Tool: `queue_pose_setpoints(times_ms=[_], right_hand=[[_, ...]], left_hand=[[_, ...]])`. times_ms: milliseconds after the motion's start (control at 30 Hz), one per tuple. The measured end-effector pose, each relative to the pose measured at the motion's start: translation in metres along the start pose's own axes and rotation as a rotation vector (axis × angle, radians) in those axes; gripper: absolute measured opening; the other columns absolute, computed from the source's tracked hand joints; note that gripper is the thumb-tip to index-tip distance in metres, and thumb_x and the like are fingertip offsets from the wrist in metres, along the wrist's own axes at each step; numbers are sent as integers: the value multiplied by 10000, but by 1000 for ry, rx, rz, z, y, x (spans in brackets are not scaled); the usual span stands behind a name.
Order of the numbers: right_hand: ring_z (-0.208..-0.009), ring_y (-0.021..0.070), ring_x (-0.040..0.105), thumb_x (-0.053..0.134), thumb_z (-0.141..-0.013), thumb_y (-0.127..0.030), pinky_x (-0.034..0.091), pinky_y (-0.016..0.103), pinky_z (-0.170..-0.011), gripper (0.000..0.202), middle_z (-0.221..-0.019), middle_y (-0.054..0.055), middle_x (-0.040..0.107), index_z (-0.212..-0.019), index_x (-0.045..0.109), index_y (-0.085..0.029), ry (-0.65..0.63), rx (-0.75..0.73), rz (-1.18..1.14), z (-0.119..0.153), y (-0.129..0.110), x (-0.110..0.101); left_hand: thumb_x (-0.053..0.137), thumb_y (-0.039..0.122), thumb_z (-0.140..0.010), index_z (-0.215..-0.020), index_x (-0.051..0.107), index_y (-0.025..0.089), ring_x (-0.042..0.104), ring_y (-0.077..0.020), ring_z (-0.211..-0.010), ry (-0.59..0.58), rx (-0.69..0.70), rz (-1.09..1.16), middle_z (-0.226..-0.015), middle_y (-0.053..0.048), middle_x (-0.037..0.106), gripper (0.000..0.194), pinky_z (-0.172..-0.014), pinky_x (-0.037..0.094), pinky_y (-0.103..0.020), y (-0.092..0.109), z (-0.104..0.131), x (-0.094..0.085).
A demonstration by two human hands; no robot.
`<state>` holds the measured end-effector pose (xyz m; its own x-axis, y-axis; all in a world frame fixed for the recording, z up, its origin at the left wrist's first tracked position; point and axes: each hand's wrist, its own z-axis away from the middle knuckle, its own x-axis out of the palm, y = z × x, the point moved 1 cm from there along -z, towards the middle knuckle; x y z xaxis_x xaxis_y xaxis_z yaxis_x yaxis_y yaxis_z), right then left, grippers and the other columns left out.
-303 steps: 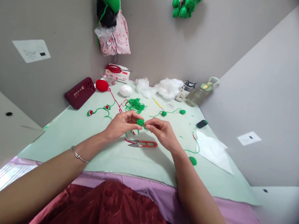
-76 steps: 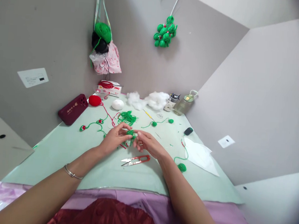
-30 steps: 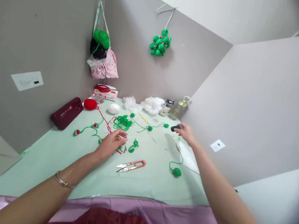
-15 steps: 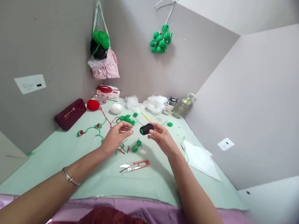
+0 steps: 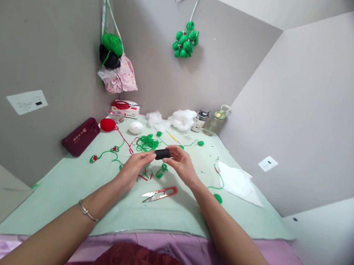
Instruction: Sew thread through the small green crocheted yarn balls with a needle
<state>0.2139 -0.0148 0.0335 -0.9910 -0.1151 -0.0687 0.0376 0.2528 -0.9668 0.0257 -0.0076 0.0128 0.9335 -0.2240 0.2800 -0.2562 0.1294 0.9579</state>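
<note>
A black thread spool (image 5: pixel 163 154) is held level above the table between both hands. My left hand (image 5: pixel 136 164) pinches its left end between thumb and fingers. On its right end, the fingers and thumb of my right hand (image 5: pixel 181 164) are closed. Below the hands lie orange-handled thread snips (image 5: pixel 160 194), blades pointing left. Short red and green yarn scraps (image 5: pixel 144 176) and a small green crocheted piece (image 5: pixel 162 170) lie just beneath the spool. Behind my left hand is a tangle of green yarn (image 5: pixel 148 142).
Around the table (image 5: pixel 171 218) are a maroon phone (image 5: pixel 81 136), red yarn ball (image 5: pixel 108 124), white ball (image 5: pixel 135 127), white stuffing (image 5: pixel 182 120), yellow crochet hook (image 5: pixel 173 137), pen cup (image 5: pixel 199 122), bottle (image 5: pixel 216 121) and white sheet (image 5: pixel 238 182). Green crocheted pieces (image 5: pixel 186 41) hang on the wall.
My left hand has closed on the spool's left end. The spool and my right hand have moved left, and the view has shifted slightly.
</note>
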Motion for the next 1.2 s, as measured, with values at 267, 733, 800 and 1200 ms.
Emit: queue_pose_setpoints(times_ms=[267, 733, 800, 1200], right_hand=[[-694, 161, 660, 789, -764, -485, 558, 345, -746, 336, -734, 22, 709, -898, 731, -183, 31, 111, -15, 0, -4, -8], [-745, 138, 611, 715, -863, -418, 499, 254, -569, 234, -1035, 101, 714, -870, 658, -191, 706, 131, 47, -13, 0, -155], [-886, 162, 651, 618, -962, -390, 572, 305, -732, 229, -1138, 103, 683, -1052, 669, -186, 816, 172, 138, -6, 1, -184], [-1182, 257, 582, 568, -935, -324, 490, 423, -1000, 472, -1457, 127, 546, -1395, 542, -222, 664, -82, 662, -8, -16, -108]], left_hand=[[832, 492, -671, -762, 791, 225, 584, -263, -1185, 33, 71, -63, -1302, -68, 681, 285, -1066, 373, -370, 3, 1, -9], [941, 438, -542, -766, 760, 174, 625, -170, -949, 141, 12, 170, -910, -37, 706, 391, -938, 463, -274, 8, -5, -36], [952, 396, -529, -761, 756, 166, 624, -163, -961, 158, 35, 216, -925, -40, 705, 381, -952, 472, -264, 9, -8, -39], [893, 443, -630, -771, 754, 171, 578, -156, -811, 132, 90, 61, -800, -24, 655, 336, -782, 454, -259, 6, -6, -36]])
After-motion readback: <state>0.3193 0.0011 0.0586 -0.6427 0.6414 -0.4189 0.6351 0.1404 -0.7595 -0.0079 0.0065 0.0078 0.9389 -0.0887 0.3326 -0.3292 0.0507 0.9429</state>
